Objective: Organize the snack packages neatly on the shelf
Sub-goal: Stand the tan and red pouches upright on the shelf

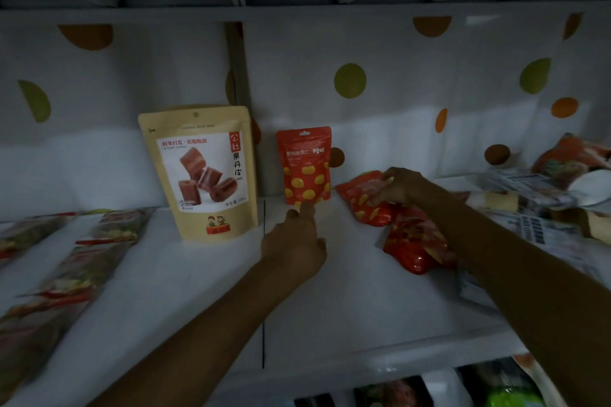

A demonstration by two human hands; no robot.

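Note:
A tan snack pouch stands upright at the back of the white shelf. To its right a small red pouch with yellow spots stands against the back wall. My left hand reaches toward its lower edge, fingertips just touching or nearly touching it, holding nothing. Further right, two more red pouches lie flat: my right hand is closed on the upper one, and the other lies under my forearm.
Long packages with red chilli print lie flat in rows on the left of the shelf. A jumble of white, grey and orange packets fills the right end. The dotted back wall stands close behind. A lower shelf holds dark packets.

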